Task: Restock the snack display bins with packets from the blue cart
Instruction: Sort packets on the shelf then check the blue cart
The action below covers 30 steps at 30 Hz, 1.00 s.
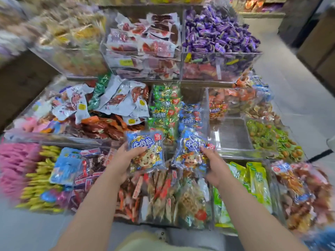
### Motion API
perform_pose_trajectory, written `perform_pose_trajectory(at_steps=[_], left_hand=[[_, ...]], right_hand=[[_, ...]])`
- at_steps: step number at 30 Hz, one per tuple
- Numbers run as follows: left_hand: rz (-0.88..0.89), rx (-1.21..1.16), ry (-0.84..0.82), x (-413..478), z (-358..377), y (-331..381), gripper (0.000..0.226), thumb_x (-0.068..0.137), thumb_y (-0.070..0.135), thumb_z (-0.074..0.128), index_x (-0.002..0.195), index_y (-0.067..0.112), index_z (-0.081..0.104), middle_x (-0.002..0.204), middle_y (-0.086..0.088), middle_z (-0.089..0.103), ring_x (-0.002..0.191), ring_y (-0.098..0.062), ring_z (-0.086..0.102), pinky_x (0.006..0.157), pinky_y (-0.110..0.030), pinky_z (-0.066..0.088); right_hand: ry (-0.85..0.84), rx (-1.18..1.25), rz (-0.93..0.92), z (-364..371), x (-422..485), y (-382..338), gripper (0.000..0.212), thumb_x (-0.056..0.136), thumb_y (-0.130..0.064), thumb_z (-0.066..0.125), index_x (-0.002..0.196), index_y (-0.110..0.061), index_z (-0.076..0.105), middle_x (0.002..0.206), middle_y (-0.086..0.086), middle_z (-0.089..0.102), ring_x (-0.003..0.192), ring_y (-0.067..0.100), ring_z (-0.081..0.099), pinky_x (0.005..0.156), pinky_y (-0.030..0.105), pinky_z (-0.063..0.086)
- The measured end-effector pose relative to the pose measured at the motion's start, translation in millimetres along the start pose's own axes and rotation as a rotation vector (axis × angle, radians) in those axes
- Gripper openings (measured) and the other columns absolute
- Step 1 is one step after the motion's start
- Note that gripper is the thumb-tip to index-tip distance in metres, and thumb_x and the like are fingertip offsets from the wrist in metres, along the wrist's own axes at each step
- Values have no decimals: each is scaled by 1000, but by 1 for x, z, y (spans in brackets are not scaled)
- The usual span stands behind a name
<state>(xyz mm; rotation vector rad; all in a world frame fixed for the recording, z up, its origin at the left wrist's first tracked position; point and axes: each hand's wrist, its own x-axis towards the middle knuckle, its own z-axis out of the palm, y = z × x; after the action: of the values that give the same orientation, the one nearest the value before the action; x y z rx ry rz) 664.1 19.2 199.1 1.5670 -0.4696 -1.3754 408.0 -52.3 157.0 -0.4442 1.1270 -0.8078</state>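
My left hand [120, 161] grips a blue snack packet [146, 151] with a cartoon face, held over the front bins. My right hand [214, 164] grips a second blue packet [192, 153] of the same kind beside it. Just beyond them a clear bin [204, 105] holds more of these blue packets [190, 116], next to green ones [165, 109]. Right of it stands a clear bin [233, 133] with a bare floor and orange packets [219, 107] at its back. The blue cart shows only as a blurred blue patch [320, 240] at the bottom right.
Tiered clear bins hold white and red packets [145, 46], purple sweets [219, 31], pink packets [16, 163], yellow packets [43, 178], green packets [253, 180] and brown snacks [163, 192]. Grey aisle floor [293, 87] runs along the right.
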Motion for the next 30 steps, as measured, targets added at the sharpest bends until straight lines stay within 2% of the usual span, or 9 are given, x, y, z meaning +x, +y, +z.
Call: perform_pose_trajectory(at_steps=[2,7,9,11,15,18,24,27,30], left_hand=[[36,-11,-25,16,-8,23,96,48,31,86,133,22,42,116,-6,64,106,-26,62,61,-36,57],[107,-7,-94,55,-4,70,97,48,39,87,134,25,45,133,-10,56,124,-35,51,95,-56,46],[118,-13,-139,67,6,82,87,47,40,86,126,27,51,129,-9,59,122,-34,53,99,-59,42],[138,-27,-161,79,16,93,90,53,37,85,133,24,46,131,-10,57,122,-34,52,101,-59,41],[184,-27,-157,105,35,111,99,70,29,80,150,26,21,149,-3,37,126,-17,41,112,-54,24],[210,-43,-140,124,47,122,99,75,25,76,152,24,14,152,-1,30,118,-11,39,98,-36,31],[185,-22,-164,149,59,142,73,48,31,83,116,24,58,106,2,72,101,-22,67,99,-48,46],[162,-20,-160,163,58,142,109,48,30,89,143,20,37,134,1,54,123,-23,51,110,-51,31],[180,-38,-161,170,58,139,119,50,31,82,151,24,20,131,10,40,109,-10,46,100,-36,27]], right_hand=[[39,21,-70,11,10,-16,19,84,-18,67,100,-21,57,83,3,75,68,20,72,51,39,57],[313,-222,-349,30,31,-60,45,80,-24,74,118,-9,56,102,1,60,89,16,59,70,23,43],[381,-378,-456,34,41,-76,32,78,-30,75,100,-15,57,86,-4,54,72,5,53,61,11,39],[452,-514,-512,41,54,-93,32,77,-33,76,93,-13,57,78,-7,51,65,4,49,57,17,38],[593,-731,-563,60,87,-125,56,78,-35,75,120,-6,52,105,5,59,96,24,56,76,27,38],[540,-807,-567,78,118,-142,54,83,-31,70,124,-5,47,114,8,58,97,25,55,79,31,41],[470,-937,-550,108,175,-149,32,92,-21,58,116,-6,43,111,12,56,89,26,58,69,26,39],[460,-873,-482,117,196,-145,56,94,-20,54,142,-6,28,124,11,55,98,26,59,74,23,39],[532,-782,-414,114,209,-142,54,94,-20,48,140,-1,28,91,10,60,67,20,52,56,27,38]])
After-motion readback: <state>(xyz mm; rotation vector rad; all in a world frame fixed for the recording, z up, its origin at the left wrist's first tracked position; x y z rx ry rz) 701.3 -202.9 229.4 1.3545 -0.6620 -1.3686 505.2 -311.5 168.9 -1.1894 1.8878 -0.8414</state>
